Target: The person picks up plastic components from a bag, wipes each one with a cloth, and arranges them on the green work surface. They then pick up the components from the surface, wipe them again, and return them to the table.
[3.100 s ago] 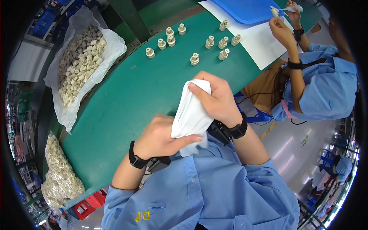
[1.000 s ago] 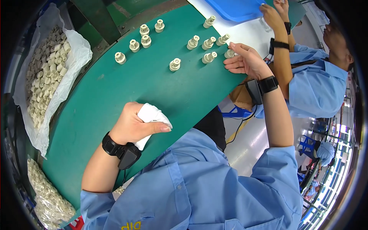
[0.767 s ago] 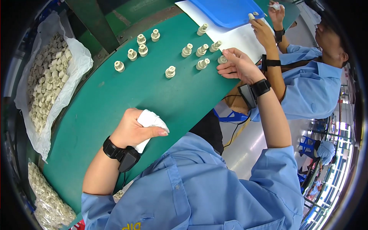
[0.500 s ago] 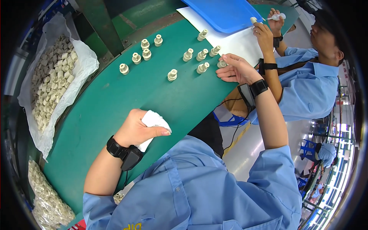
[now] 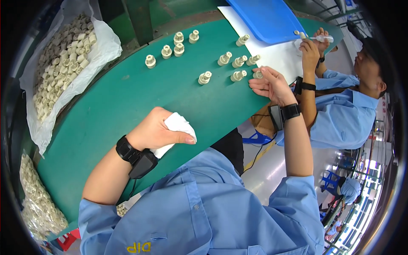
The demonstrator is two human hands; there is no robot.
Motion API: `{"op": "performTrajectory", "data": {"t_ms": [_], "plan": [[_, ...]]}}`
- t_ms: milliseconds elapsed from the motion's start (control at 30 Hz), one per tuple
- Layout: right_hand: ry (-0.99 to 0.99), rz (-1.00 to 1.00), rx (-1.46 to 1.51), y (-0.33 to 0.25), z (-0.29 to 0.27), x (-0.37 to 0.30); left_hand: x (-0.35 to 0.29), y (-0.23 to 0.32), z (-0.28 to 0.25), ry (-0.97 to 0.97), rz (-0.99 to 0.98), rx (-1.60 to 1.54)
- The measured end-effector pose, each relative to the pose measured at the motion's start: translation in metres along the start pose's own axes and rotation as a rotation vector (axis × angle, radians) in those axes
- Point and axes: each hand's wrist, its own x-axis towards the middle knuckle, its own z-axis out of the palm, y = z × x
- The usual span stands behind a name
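Observation:
My left hand (image 5: pixel 155 131) is closed around a folded white cloth (image 5: pixel 179 124), over the green tabletop (image 5: pixel 127 97) near its front edge. Farther right, the thumb and fingers of my right hand (image 5: pixel 274 86) close about a small cream-coloured stepped cylindrical part (image 5: pixel 257 75), which they partly cover. Several similar parts stand close by, among them one part (image 5: pixel 239 76) just left of my fingers and another part (image 5: pixel 205 77) farther left. A second loose group, with a part (image 5: pixel 179 49) in it, stands toward the far edge.
An open white bag (image 5: pixel 102 55) full of cream pieces stands at the left, above a clear bag (image 5: pixel 38 199) of more. A blue tray (image 5: pixel 267 21) lies on white sheeting (image 5: pixel 278 57) at the far right. Beside me a co-worker (image 5: pixel 331 110) holds a similar part and a small bottle.
The whole view has shifted, so the table and its parts appear farther right and slightly higher. Both my hands keep nearly the same poses, the left on the cloth, the right at the same part.

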Motion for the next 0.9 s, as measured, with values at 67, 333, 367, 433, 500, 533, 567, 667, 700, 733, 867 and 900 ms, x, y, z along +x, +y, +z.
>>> {"op": "performTrajectory", "data": {"t_ms": [67,333,367,433,500,533,567,667,700,733,867,900], "plan": [[-0.013,0.002,0.051,0.003,-0.002,0.000,0.002,0.001,-0.001,0.019,0.027,0.000],[-0.006,-0.242,0.056,-0.002,-0.002,-0.032,0.001,-0.008,0.000,0.002,0.109,-0.084],[0.021,-0.317,0.069,-0.009,0.001,-0.035,0.003,-0.005,-0.001,-0.012,0.076,-0.051],[0.012,-0.415,-0.041,-0.041,0.034,-0.041,0.003,-0.004,-0.003,-0.067,-0.001,0.019],[0.012,-0.522,-0.152,-0.070,0.070,-0.039,0.002,-0.011,-0.005,-0.068,0.029,0.002],[-0.004,-0.581,-0.276,-0.082,0.087,-0.031,0.002,-0.014,-0.006,-0.067,0.059,-0.011],[-0.023,-0.638,-0.403,-0.091,0.098,-0.022,0.001,-0.016,-0.007,-0.063,0.089,-0.026],[-0.025,-0.627,-0.767,-0.105,0.113,0.016,0.002,-0.014,-0.007,-0.073,0.089,-0.030],[-0.037,-0.632,-0.772,-0.108,0.121,0.027,0.001,-0.013,-0.007,-0.075,0.086,-0.031],[0.028,-0.609,-1.031,-0.111,0.129,0.038,0.001,-0.012,-0.007,-0.063,0.090,-0.035],[0.023,-0.496,-1.383,-0.116,0.137,0.073,0.000,-0.004,-0.006,-0.073,0.080,0.018],[-0.009,-0.448,-1.424,-0.114,0.139,0.079,-0.001,-0.003,-0.007,-0.087,0.067,0.015]]}}
